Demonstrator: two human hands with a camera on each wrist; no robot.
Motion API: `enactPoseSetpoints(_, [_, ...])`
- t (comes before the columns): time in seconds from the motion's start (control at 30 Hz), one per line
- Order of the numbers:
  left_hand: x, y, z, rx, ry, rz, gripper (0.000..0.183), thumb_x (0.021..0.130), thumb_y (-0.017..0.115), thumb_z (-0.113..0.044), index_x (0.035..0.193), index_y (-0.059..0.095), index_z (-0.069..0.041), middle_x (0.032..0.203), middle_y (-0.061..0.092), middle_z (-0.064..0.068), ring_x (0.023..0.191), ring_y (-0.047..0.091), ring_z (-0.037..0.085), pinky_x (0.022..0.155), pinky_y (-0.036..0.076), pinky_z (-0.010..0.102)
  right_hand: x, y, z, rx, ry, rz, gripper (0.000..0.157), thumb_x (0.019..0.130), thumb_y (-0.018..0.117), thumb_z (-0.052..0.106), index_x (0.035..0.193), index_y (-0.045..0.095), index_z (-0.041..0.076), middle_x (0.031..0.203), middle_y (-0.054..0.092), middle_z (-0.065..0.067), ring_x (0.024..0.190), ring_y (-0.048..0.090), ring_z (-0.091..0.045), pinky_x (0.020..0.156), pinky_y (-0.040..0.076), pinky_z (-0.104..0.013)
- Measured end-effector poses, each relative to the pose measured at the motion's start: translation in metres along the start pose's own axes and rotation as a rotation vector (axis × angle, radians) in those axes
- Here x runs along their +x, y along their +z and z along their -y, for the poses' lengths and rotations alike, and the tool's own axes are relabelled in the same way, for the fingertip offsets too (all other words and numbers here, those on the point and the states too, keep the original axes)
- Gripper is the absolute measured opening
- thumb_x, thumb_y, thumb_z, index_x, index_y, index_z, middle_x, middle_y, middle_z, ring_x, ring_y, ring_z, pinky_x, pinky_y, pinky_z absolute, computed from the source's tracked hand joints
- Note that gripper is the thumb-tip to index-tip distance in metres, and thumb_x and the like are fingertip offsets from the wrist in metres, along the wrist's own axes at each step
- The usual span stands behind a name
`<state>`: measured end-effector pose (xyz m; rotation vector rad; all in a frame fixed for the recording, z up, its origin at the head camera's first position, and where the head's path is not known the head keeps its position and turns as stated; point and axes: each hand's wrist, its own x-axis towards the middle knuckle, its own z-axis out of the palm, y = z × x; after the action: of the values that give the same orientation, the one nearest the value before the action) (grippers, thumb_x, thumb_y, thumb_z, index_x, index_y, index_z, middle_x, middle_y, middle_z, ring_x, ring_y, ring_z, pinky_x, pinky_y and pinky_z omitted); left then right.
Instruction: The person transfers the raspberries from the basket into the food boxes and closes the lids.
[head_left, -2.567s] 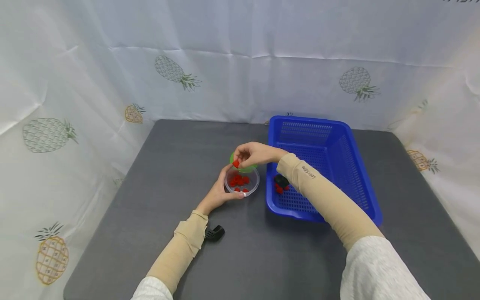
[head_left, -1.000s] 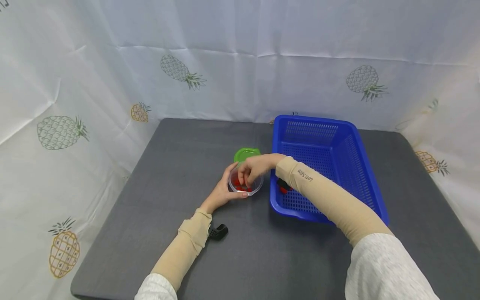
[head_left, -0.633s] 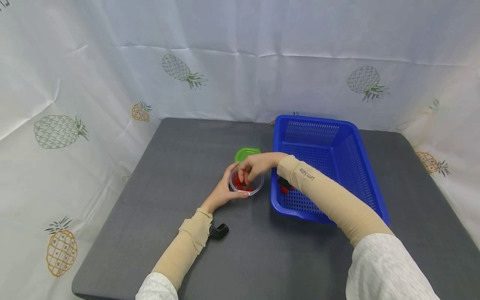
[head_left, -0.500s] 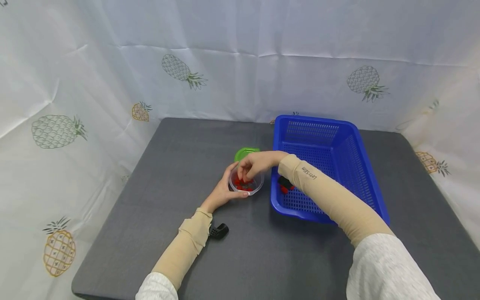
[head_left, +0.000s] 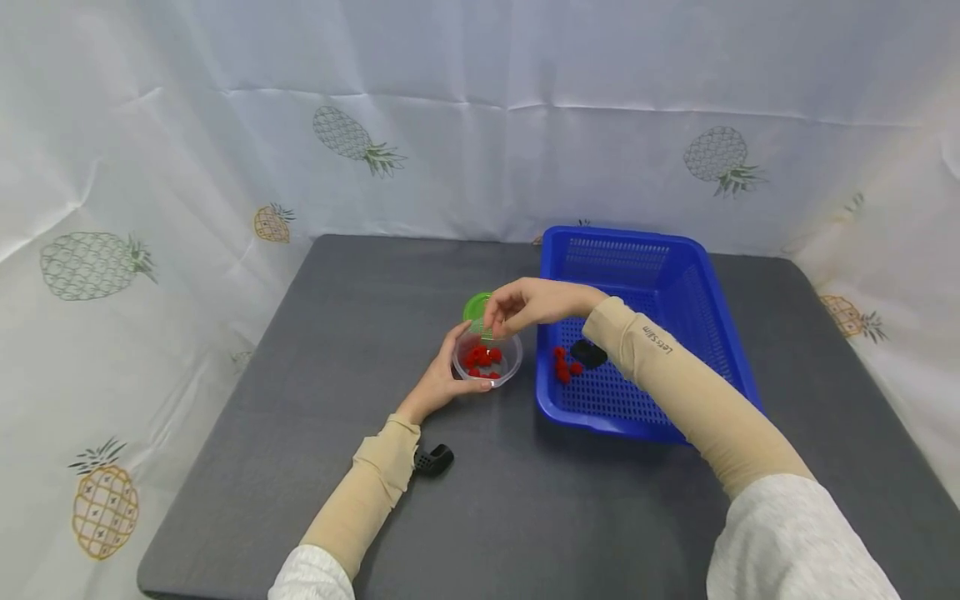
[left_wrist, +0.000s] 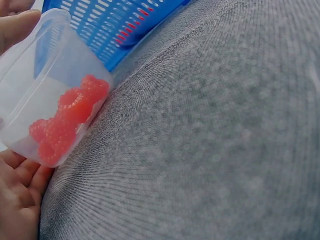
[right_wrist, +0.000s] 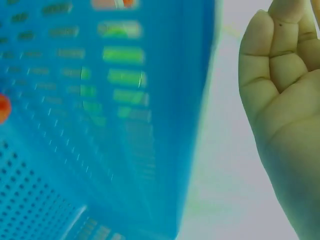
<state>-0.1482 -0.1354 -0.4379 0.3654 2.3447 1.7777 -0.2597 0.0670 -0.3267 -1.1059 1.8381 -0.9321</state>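
In the head view, my left hand (head_left: 438, 379) grips a clear round plastic container (head_left: 512, 367), thumb at its near rim and fingers round the far left side. Several red raspberries (head_left: 481, 357) lie inside, also showing through the wall of the container (left_wrist: 30, 75) in the left wrist view. My right hand (head_left: 536, 302) hovers above the container's far right edge, fingers loosely bent and apparently holding nothing. A green lid (head_left: 476, 307) is behind the container, partly hidden by that hand. In the right wrist view the palm and bent fingers of my right hand (right_wrist: 290, 100) show.
A blue perforated basket (head_left: 701, 333) stands right of the container, with several more raspberries (head_left: 562, 367) at its left side. My right forearm crosses above it. Black wrist devices show by each forearm. The grey table (head_left: 360, 300) borders a pineapple-print curtain (head_left: 480, 167).
My right hand was pinching a raspberry above the container, then dipped its fingers inside. Now it has risen out, up and to the right, without the berry. My left hand keeps its hold.
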Motion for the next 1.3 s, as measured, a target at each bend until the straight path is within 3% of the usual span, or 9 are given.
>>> enactPoseSetpoints(0.23, [0.003, 0.0, 0.0, -0.002, 0.028, -0.008, 0.093, 0.076, 0.073, -0.012, 0.148, 0.014, -0.014, 0.147, 0.033, 0.016, 0.134, 0.036, 0.031, 0.115, 0.022, 0.05, -0.036, -0.017, -0.014, 0.127, -0.013, -0.193, 0.018, 0.088, 0.062, 0.012, 0.105, 0.061, 0.006, 0.098, 0.066, -0.012, 0.091, 0.062, -0.023, 0.087, 0.05, -0.042])
enactPoseSetpoints(0.4, [0.004, 0.0, 0.001, 0.007, 0.042, -0.008, 0.093, 0.076, 0.073, -0.012, 0.148, 0.015, -0.013, 0.147, 0.035, 0.017, 0.136, 0.035, 0.031, 0.115, 0.022, 0.051, -0.057, -0.02, -0.035, 0.228, -0.009, -0.266, 0.016, 0.089, 0.056, 0.008, 0.104, 0.06, 0.005, 0.096, 0.067, -0.003, 0.096, 0.061, -0.027, 0.088, 0.049, -0.04])
enactPoseSetpoints(0.5, [0.004, 0.0, 0.002, 0.009, 0.045, -0.006, 0.092, 0.077, 0.073, -0.013, 0.148, 0.015, -0.013, 0.148, 0.034, 0.017, 0.137, 0.033, 0.031, 0.114, 0.022, 0.052, -0.064, -0.018, -0.049, 0.244, -0.003, -0.293, 0.017, 0.09, 0.055, 0.007, 0.105, 0.059, 0.001, 0.096, 0.067, -0.001, 0.096, 0.062, -0.023, 0.086, 0.05, -0.034])
enactPoseSetpoints(0.67, [0.002, 0.0, 0.003, 0.009, 0.058, -0.005, 0.092, 0.077, 0.073, -0.012, 0.148, 0.014, -0.012, 0.147, 0.033, 0.02, 0.136, 0.033, 0.033, 0.114, 0.021, 0.053, -0.071, -0.013, -0.073, 0.244, 0.031, -0.304, 0.021, 0.091, 0.053, 0.008, 0.107, 0.056, -0.005, 0.096, 0.066, -0.001, 0.092, 0.063, -0.013, 0.084, 0.05, -0.029])
enactPoseSetpoints(0.87, [0.002, 0.0, 0.004, 0.004, 0.086, 0.0, 0.092, 0.077, 0.072, -0.009, 0.148, 0.014, -0.009, 0.146, 0.034, 0.023, 0.136, 0.034, 0.034, 0.115, 0.02, 0.053, -0.075, -0.009, -0.09, 0.204, 0.112, -0.324, 0.029, 0.091, 0.054, 0.012, 0.111, 0.053, -0.009, 0.101, 0.065, -0.016, 0.101, 0.06, -0.032, 0.09, 0.048, -0.041])
enactPoseSetpoints(0.97, [0.004, 0.0, 0.007, -0.002, 0.095, 0.0, 0.092, 0.076, 0.072, -0.007, 0.148, 0.013, -0.007, 0.146, 0.033, 0.024, 0.135, 0.034, 0.036, 0.114, 0.02, 0.054, -0.074, -0.006, -0.095, 0.187, 0.159, -0.321, 0.035, 0.091, 0.056, 0.016, 0.114, 0.051, -0.01, 0.103, 0.064, -0.018, 0.101, 0.057, -0.037, 0.089, 0.046, -0.041])
enactPoseSetpoints(1.2, [0.014, 0.003, 0.036, 0.004, 0.068, -0.024, 0.096, 0.075, 0.076, -0.014, 0.148, 0.015, -0.024, 0.147, 0.036, 0.011, 0.136, 0.035, 0.026, 0.115, 0.021, 0.052, -0.068, -0.002, -0.111, 0.132, 0.239, -0.279, 0.032, 0.09, 0.06, 0.02, 0.11, 0.056, -0.005, 0.09, 0.063, -0.003, 0.08, 0.053, -0.019, 0.075, 0.045, -0.031])
enactPoseSetpoints(1.3, [0.015, 0.004, 0.04, 0.01, 0.073, -0.029, 0.095, 0.075, 0.076, -0.017, 0.147, 0.016, -0.027, 0.147, 0.037, 0.008, 0.136, 0.035, 0.025, 0.114, 0.022, 0.053, -0.068, 0.001, -0.117, 0.123, 0.268, -0.261, 0.028, 0.09, 0.059, 0.018, 0.109, 0.057, -0.003, 0.087, 0.061, 0.001, 0.077, 0.051, -0.015, 0.073, 0.045, -0.028])
